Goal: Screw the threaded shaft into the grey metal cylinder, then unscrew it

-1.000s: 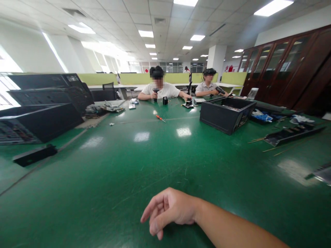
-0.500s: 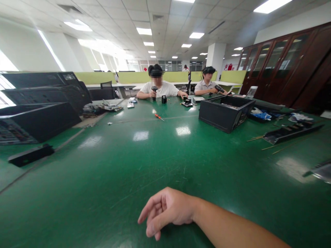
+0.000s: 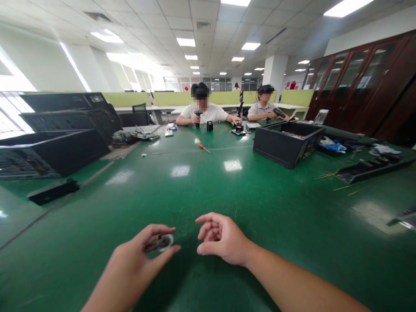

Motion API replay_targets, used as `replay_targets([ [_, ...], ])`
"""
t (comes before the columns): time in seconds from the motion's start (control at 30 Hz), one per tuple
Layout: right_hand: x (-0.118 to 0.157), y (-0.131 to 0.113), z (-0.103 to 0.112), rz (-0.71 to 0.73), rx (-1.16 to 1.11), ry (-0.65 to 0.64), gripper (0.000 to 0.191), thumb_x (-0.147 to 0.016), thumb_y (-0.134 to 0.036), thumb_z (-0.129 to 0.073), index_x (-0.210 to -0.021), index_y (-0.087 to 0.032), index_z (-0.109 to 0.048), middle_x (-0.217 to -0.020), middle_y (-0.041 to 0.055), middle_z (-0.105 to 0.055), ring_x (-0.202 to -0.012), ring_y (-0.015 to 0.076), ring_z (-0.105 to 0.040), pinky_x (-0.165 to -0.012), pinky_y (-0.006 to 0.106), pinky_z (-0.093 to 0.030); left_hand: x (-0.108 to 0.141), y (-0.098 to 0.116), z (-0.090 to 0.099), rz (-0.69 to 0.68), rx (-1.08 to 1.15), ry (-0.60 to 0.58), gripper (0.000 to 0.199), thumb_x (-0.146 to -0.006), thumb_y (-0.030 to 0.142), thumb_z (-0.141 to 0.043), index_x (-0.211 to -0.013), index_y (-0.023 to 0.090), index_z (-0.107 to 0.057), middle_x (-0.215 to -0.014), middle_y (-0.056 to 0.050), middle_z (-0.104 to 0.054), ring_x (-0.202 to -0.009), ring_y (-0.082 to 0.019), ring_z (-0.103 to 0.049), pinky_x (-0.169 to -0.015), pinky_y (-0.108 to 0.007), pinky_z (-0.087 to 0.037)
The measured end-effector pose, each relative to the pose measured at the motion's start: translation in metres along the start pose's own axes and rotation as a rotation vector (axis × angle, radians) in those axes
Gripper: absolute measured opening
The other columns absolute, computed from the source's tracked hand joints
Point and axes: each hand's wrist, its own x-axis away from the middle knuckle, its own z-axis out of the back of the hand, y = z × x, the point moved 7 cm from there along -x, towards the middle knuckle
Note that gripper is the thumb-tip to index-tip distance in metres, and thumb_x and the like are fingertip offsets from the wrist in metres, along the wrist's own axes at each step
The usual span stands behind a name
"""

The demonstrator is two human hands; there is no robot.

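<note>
My left hand (image 3: 139,255) is at the lower left, over the green table (image 3: 156,190). Between its thumb and fingers it holds a small round container (image 3: 165,242) with a pale rim and something dark inside. Facing it from the right is my right hand (image 3: 224,238), fingers curled loosely and apart from the thumb, with nothing in it. A small gap separates the two hands.
An orange screwdriver (image 3: 204,148) lies mid-table. Black computer cases stand at right (image 3: 276,145) and left (image 3: 74,154). A dark metal part (image 3: 53,191) lies at left, a black tray-like part (image 3: 364,170) at right. Two people work at the far side, holding drills.
My left hand has come into view from the lower left with the small container. My right hand has moved up and slightly right. The view has shifted a little.
</note>
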Motion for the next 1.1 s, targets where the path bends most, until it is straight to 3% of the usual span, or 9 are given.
replay_targets([
  [0.1, 0.000, -0.007, 0.014, 0.101, 0.143, 0.181, 0.055, -0.062, -0.005, -0.071, -0.114, -0.020, -0.061, -0.098, 0.0014, -0.063, -0.075, 0.0110, -0.059, -0.060, 0.022, -0.044, -0.023, 0.028, -0.038, -0.088, 0.026, -0.110, 0.029, -0.074, 0.041, -0.074, -0.099, 0.025, -0.072, -0.088, 0.000, -0.076, -0.078, -0.021, -0.073, -0.074, -0.027, -0.058],
  [0.23, 0.003, -0.009, 0.013, 0.110, 0.327, 0.198, 0.054, -0.063, 0.003, -0.057, -0.112, -0.018, -0.061, -0.100, 0.0034, -0.064, -0.079, 0.0123, -0.060, -0.063, 0.022, -0.046, -0.021, 0.036, -0.060, -0.265, 0.060, -0.143, 0.028, -0.082, 0.035, -0.069, -0.109, 0.028, -0.072, -0.103, -0.001, -0.075, -0.093, -0.020, -0.071, -0.083, -0.027, -0.056],
  [0.33, 0.006, -0.011, 0.008, 0.112, 0.461, 0.168, 0.053, -0.064, 0.004, -0.056, -0.111, -0.019, -0.061, -0.101, 0.0035, -0.066, -0.081, 0.0139, -0.061, -0.067, 0.024, -0.048, -0.015, 0.021, -0.061, -0.276, 0.079, -0.109, 0.041, -0.081, 0.037, -0.071, -0.121, 0.028, -0.065, -0.104, -0.001, -0.075, -0.092, -0.019, -0.072, -0.082, -0.025, -0.056],
  [0.43, 0.010, -0.013, 0.006, 0.112, 0.549, 0.173, 0.050, -0.066, 0.000, -0.061, -0.112, -0.020, -0.061, -0.102, 0.0030, -0.068, -0.083, 0.0155, -0.063, -0.072, 0.027, -0.049, -0.014, 0.010, -0.060, -0.227, 0.050, -0.080, 0.031, -0.077, 0.035, -0.075, -0.106, 0.025, -0.069, -0.092, 0.001, -0.075, -0.081, -0.018, -0.072, -0.073, -0.024, -0.055],
  [0.5, 0.011, -0.014, 0.004, 0.129, 0.599, 0.160, 0.048, -0.067, -0.002, -0.062, -0.111, -0.021, -0.063, -0.100, 0.0024, -0.068, -0.084, 0.0165, -0.064, -0.074, 0.028, -0.049, -0.013, 0.012, -0.060, -0.236, 0.041, -0.083, 0.021, -0.078, 0.035, -0.074, -0.097, 0.025, -0.071, -0.086, 0.001, -0.074, -0.076, -0.017, -0.070, -0.069, -0.023, -0.054],
  [0.63, 0.013, -0.018, 0.001, 0.189, 0.671, 0.150, 0.042, -0.067, 0.000, -0.060, -0.103, -0.021, -0.066, -0.096, 0.0011, -0.068, -0.086, 0.0170, -0.063, -0.077, 0.029, -0.048, -0.011, 0.023, -0.058, -0.309, 0.085, -0.049, 0.021, -0.080, 0.035, -0.074, -0.099, 0.026, -0.072, -0.087, 0.000, -0.073, -0.078, -0.016, -0.069, -0.069, -0.023, -0.053],
  [0.83, 0.012, -0.015, 0.002, 0.115, 0.585, 0.183, 0.035, -0.071, -0.005, -0.064, -0.102, -0.020, -0.066, -0.092, 0.0011, -0.069, -0.078, 0.0151, -0.062, -0.071, 0.027, -0.048, -0.010, 0.024, -0.056, -0.327, 0.170, -0.006, 0.024, -0.080, 0.038, -0.077, -0.102, 0.029, -0.073, -0.092, 0.003, -0.076, -0.081, -0.015, -0.072, -0.075, -0.021, -0.056],
  [1.0, 0.014, -0.013, 0.004, 0.102, 0.512, 0.212, 0.034, -0.074, -0.008, -0.065, -0.106, -0.019, -0.064, -0.095, 0.0020, -0.069, -0.077, 0.0142, -0.060, -0.071, 0.026, -0.047, -0.013, 0.011, -0.057, -0.181, 0.267, 0.016, 0.038, -0.075, 0.038, -0.079, -0.110, 0.027, -0.069, -0.100, 0.000, -0.075, -0.088, -0.018, -0.072, -0.081, -0.025, -0.057],
  [1.1, 0.014, -0.013, 0.003, 0.094, 0.527, 0.179, 0.030, -0.078, -0.007, -0.060, -0.105, -0.019, -0.067, -0.094, 0.0024, -0.070, -0.076, 0.0139, -0.059, -0.072, 0.027, -0.047, -0.015, 0.006, -0.062, -0.119, 0.286, -0.021, 0.034, -0.075, 0.035, -0.078, -0.106, 0.026, -0.068, -0.097, 0.001, -0.074, -0.087, -0.018, -0.072, -0.079, -0.024, -0.056],
])
